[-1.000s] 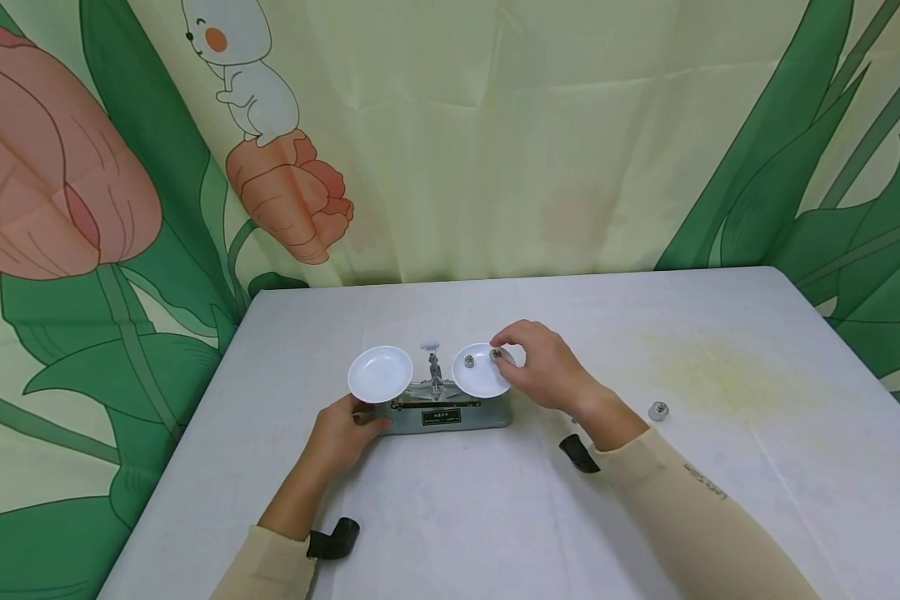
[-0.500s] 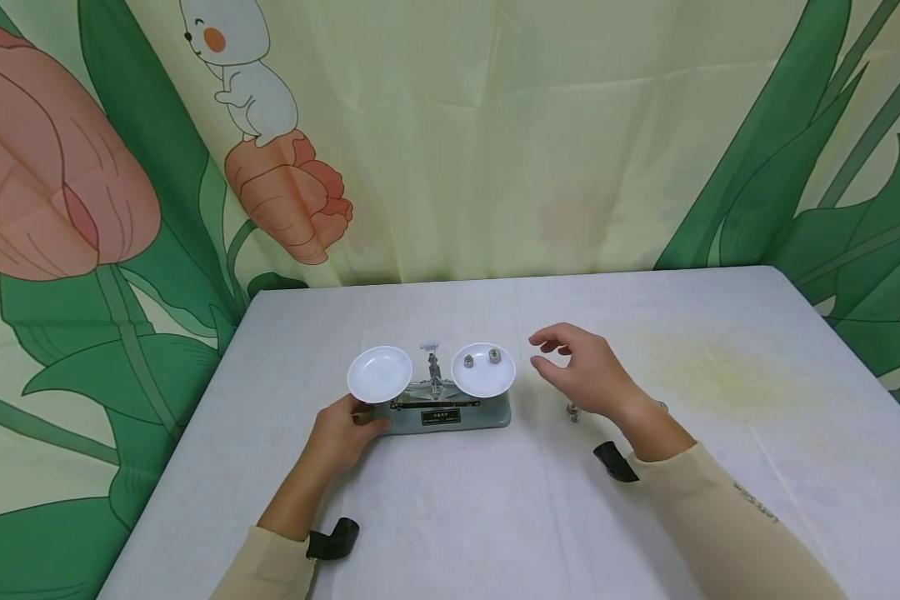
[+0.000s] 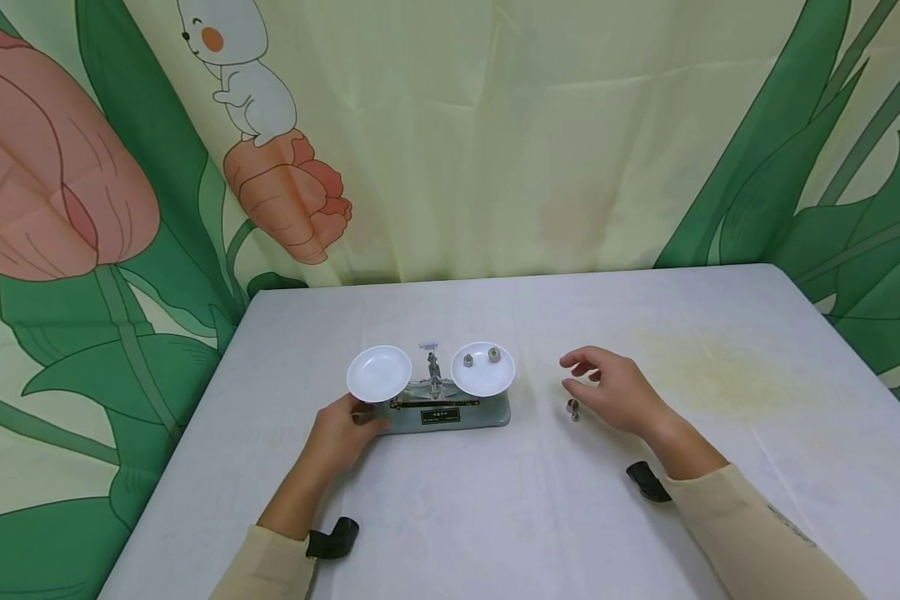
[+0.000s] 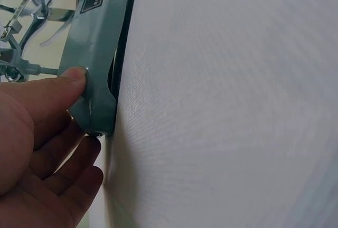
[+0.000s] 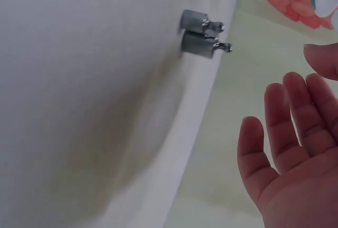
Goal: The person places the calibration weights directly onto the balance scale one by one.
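A grey-green balance scale point(image 3: 450, 418) stands on the table with two white pans. My left hand point(image 3: 339, 435) grips the left end of its base, thumb on the front face, as the left wrist view shows on the base point(image 4: 90, 85). Two small metal weights, one at the left point(image 3: 468, 360) and one at the right point(image 3: 494, 355), sit in the right pan point(image 3: 482, 385). The left pan point(image 3: 379, 375) holds nothing. To the right, my right hand point(image 3: 617, 392) hovers with parted fingers, holding nothing. Beside its thumb, two knobbed weights point(image 5: 198, 44) stand close together on the table.
A white cloth covers the table point(image 3: 450, 517). Behind its far edge hangs a printed curtain point(image 3: 540, 167) with a rabbit, a carrot and large leaves. Black wrist mounts point(image 3: 333, 539) stick out at both sleeves.
My right hand let go of a weight in the right pan and moved right and toward me. A lone weight at the right is now hidden behind that arm. The left hand stayed put.
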